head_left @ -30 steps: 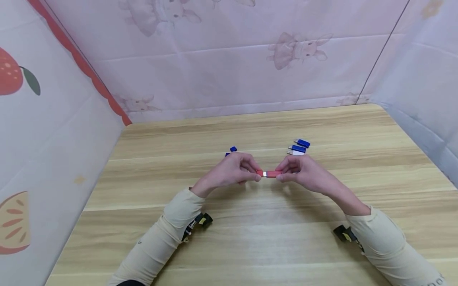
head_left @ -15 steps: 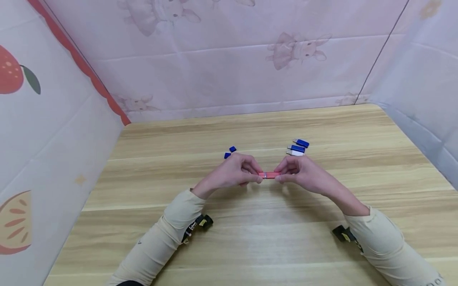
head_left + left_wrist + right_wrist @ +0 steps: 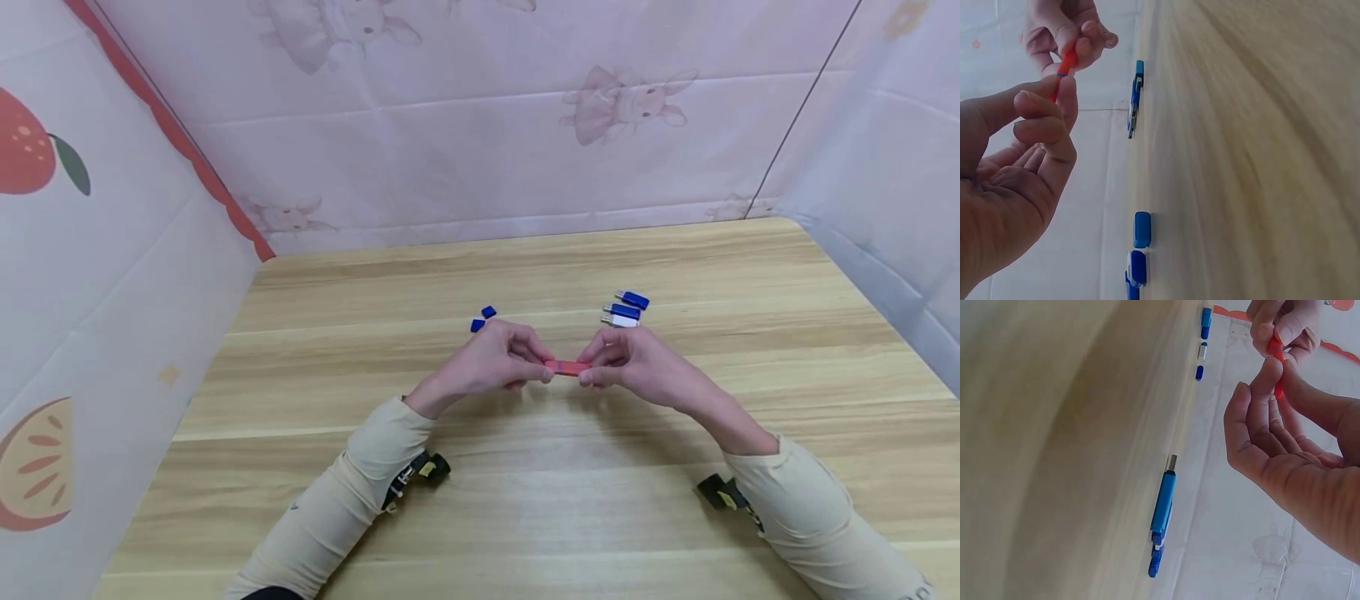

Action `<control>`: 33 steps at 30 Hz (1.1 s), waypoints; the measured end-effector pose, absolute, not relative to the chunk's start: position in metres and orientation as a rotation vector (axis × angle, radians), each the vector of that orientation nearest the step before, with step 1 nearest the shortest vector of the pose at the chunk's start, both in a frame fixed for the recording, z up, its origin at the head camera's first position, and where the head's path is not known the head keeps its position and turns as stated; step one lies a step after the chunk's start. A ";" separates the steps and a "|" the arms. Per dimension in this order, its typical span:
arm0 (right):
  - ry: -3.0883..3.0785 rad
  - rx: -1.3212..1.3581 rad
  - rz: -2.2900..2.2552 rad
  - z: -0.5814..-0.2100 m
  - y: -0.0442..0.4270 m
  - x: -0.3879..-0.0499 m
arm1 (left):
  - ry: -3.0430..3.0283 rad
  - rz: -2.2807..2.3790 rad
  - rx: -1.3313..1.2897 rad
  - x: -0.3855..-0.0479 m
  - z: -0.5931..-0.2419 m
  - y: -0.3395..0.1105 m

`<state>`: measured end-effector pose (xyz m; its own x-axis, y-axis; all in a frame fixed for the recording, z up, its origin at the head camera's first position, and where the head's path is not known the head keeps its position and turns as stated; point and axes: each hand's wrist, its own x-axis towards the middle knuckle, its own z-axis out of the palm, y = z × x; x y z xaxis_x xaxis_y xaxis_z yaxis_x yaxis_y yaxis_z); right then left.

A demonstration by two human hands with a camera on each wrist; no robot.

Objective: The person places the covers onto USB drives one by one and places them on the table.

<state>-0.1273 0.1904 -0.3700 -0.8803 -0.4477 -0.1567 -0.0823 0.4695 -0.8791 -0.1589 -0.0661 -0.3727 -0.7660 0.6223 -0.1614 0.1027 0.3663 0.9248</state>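
Note:
A red USB stick [image 3: 572, 367] is held level above the table between both hands, its cap against its body with a thin line at the joint. My left hand [image 3: 498, 360] pinches the cap end between thumb and fingers. At the other end my right hand [image 3: 637, 364] pinches the body. In the left wrist view the red stick [image 3: 1069, 61] spans the two hands' fingertips. The right wrist view also has the red stick [image 3: 1279, 386] between the fingers, no metal plug showing.
Beyond the right hand lie blue USB sticks [image 3: 633, 300] and a white one [image 3: 620, 321], metal plugs pointing left. Small blue caps [image 3: 489, 312] lie behind the left hand. A wooden table [image 3: 525, 517] meets patterned cloth walls [image 3: 480, 167] at the back and sides.
The cap and body of the red stick have come together, covering the silver plug that showed between them. Both hands have kept their pinch and barely shifted.

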 end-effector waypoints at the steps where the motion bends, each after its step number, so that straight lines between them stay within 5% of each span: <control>1: 2.358 -0.451 -1.380 -0.371 0.190 -0.127 | 2.139 1.395 0.627 -0.159 -0.373 -0.066; 33: 2.316 -0.455 -1.216 -0.373 0.183 -0.126 | 2.064 1.195 0.643 -0.155 -0.375 -0.063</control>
<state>-0.1263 0.1831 -0.3727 -0.8288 -0.4956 -0.2598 -0.0675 0.5495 -0.8328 -0.1550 -0.0635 -0.3750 -0.6623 0.6888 -0.2948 0.0874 0.4618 0.8827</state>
